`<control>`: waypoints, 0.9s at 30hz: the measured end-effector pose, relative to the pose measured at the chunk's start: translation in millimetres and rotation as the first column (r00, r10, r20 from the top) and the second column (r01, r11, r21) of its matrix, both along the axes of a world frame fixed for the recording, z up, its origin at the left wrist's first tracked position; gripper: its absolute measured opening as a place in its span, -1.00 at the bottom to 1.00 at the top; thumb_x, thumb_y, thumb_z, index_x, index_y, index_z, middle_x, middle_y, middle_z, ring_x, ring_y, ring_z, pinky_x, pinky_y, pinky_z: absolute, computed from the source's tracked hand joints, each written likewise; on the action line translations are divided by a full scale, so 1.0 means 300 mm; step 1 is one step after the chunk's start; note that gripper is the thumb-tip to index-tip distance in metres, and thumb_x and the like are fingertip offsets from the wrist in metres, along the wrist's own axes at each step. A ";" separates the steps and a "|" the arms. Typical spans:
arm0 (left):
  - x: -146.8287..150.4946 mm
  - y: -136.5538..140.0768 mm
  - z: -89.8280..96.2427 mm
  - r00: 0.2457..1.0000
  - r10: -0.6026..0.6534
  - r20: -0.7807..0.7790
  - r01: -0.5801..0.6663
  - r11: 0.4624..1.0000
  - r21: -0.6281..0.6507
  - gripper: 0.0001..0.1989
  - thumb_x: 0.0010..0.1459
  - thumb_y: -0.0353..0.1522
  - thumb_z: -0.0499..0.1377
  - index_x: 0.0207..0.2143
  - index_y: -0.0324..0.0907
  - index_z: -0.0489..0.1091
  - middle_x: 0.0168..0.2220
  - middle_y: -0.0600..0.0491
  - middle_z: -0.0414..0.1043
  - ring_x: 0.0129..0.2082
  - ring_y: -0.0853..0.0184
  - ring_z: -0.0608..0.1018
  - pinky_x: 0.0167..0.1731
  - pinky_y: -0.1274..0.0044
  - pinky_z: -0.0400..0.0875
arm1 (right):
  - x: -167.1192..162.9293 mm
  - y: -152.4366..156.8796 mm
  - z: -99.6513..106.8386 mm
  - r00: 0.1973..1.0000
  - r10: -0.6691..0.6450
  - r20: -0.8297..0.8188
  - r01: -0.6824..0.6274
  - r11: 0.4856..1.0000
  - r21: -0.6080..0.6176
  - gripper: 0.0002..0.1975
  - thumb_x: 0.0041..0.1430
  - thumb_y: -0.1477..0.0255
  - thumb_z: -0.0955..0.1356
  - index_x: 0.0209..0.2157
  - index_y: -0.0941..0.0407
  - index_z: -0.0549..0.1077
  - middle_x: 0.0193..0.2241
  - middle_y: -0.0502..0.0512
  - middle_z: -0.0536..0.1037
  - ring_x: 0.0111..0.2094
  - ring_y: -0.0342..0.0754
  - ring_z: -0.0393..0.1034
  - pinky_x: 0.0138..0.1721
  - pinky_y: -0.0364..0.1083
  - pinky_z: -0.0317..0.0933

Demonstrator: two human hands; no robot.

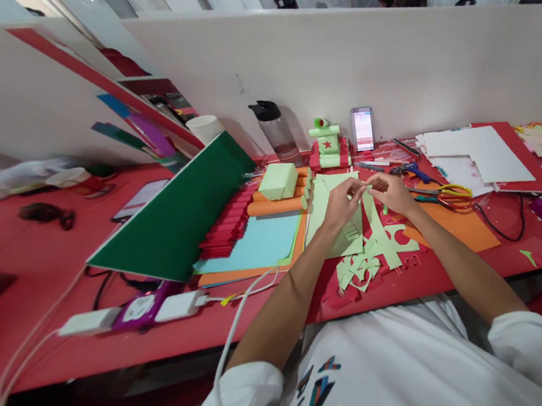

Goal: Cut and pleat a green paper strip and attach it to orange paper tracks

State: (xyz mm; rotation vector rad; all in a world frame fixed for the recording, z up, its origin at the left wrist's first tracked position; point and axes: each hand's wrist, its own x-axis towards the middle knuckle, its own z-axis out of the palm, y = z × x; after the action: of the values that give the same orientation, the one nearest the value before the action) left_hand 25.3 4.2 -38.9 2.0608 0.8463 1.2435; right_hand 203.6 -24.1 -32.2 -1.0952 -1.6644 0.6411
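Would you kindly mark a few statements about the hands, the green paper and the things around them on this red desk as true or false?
1. Both hands pinch a small light green paper strip between them. True: the left hand and right hand meet on it above the desk.
2. The scissors are in the right hand. False: they lie on the orange sheet, to the right of that hand.
3. Light green paper scraps lie on the desk below the hands. True.
4. The water bottle lies on its side. False: it stands upright by the white wall.
5. The green board lies to the right of the hands. False: it lies to their left.
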 end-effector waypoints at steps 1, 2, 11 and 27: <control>0.000 0.000 -0.002 1.000 -0.007 -0.001 0.007 1.000 0.006 -0.68 0.29 -0.09 0.13 -0.28 -0.15 0.45 -0.35 0.04 0.52 -0.37 0.31 0.50 -0.28 0.47 0.40 | 0.000 0.000 0.000 1.000 -0.009 0.002 0.009 1.000 0.004 -0.86 0.11 0.38 0.39 -0.28 0.11 0.52 -0.36 0.08 0.61 -0.32 -0.02 0.51 -0.22 -0.05 0.38; 0.001 -0.002 -0.003 1.000 -0.015 0.000 0.015 1.000 0.003 -0.68 0.29 -0.09 0.13 -0.27 -0.15 0.45 -0.34 0.03 0.52 -0.36 0.31 0.50 -0.27 0.47 0.40 | 0.000 0.001 -0.001 1.000 -0.027 0.002 0.027 1.000 0.011 -0.88 0.11 0.38 0.39 -0.31 0.11 0.52 -0.37 0.07 0.61 -0.34 -0.02 0.51 -0.24 -0.06 0.38; 0.020 -0.009 0.002 0.983 -0.074 0.170 0.107 0.975 -0.194 -0.69 0.22 -0.10 0.22 -0.23 -0.17 0.47 -0.31 0.02 0.52 -0.31 0.30 0.52 -0.28 0.48 0.40 | 0.010 -0.009 0.017 0.993 -0.108 0.042 0.103 0.989 0.110 -0.89 0.14 0.40 0.38 -0.36 0.09 0.57 -0.38 0.07 0.64 -0.34 -0.01 0.53 -0.25 -0.07 0.38; 0.024 0.038 -0.054 0.964 -0.033 0.265 0.101 0.964 -0.246 -0.70 0.11 -0.13 0.32 -0.28 -0.17 0.47 -0.34 0.04 0.51 -0.36 0.33 0.51 -0.33 0.50 0.39 | 0.034 0.002 0.022 0.997 -0.033 -0.066 0.031 0.999 -0.033 -0.82 0.11 0.31 0.44 -0.30 0.13 0.56 -0.32 0.12 0.64 -0.29 -0.01 0.53 -0.17 -0.02 0.40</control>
State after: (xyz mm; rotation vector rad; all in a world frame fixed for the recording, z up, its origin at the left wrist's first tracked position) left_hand 32.6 15.6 -55.3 1.6655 0.7641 1.2587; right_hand 213.7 -23.5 -25.7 -1.1096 -1.5819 0.6785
